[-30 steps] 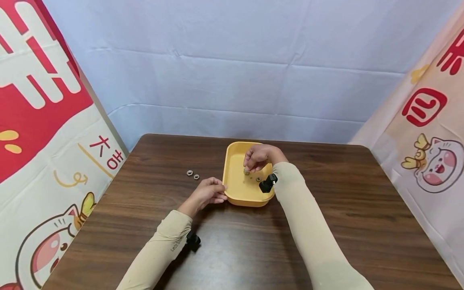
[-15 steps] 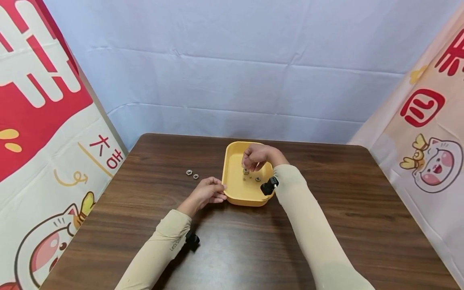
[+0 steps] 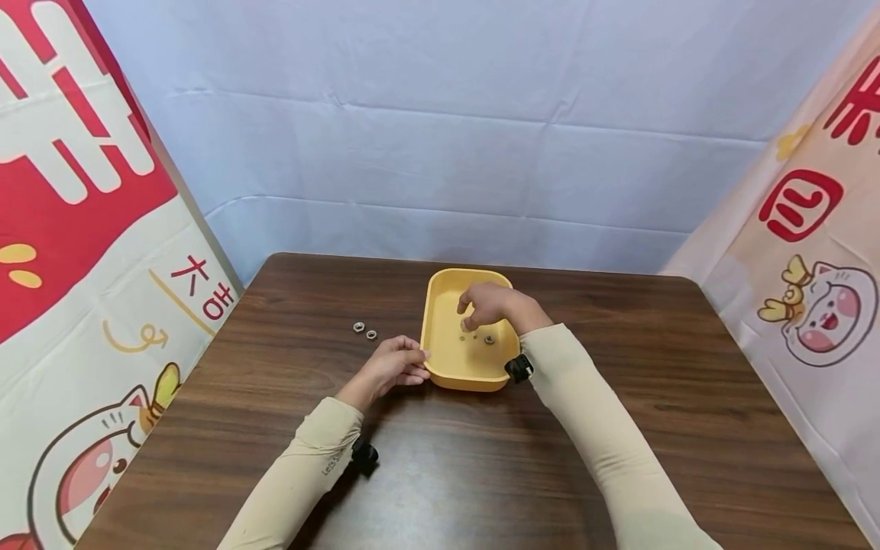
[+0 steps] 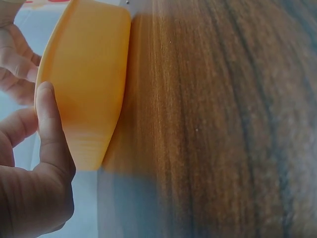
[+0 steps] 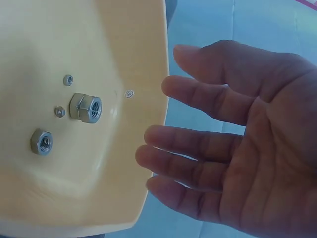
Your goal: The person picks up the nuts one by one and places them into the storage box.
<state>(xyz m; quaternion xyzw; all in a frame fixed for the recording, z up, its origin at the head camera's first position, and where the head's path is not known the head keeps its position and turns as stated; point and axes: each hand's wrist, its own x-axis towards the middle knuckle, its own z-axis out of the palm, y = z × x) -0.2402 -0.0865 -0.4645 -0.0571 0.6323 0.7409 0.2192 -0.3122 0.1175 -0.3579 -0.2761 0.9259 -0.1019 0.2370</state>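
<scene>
Since half a second ago, the right hand point(image 3: 484, 304) is shifting slightly and its fingers are parting above the stacked nuts point(image 5: 86, 108), while the left hand point(image 3: 393, 365) is keeping its place. Creased, pale bluish cloth point(image 3: 440, 137) is hanging behind, and a red-and-white banner point(image 3: 89, 214) and a peach banner point(image 3: 749, 229), both printed, are flanking it. Below them, the brown wood-grain table point(image 3: 687, 382) is showing rounded far corners and a dull sheen towards its near edge. Beige sleeves point(image 3: 591, 428) are covering both forearms. Near the table's far edge, a smooth yellow tray point(image 3: 447, 363) is lying, rectangular with rounded corners. Left-hand fingers are pinching its rim by the near left corner; right-hand fingers are extending loosely, spread and free. Silvery hexagonal nuts point(image 3: 372, 334), two of them, are resting on the table beyond the tray's left edge. Inside the tray, the stacked nuts are showing bright threads, a single nut point(image 5: 41, 142) is lying near them, and two tiny nuts point(image 5: 68, 80) are sitting just beside the stack.
</scene>
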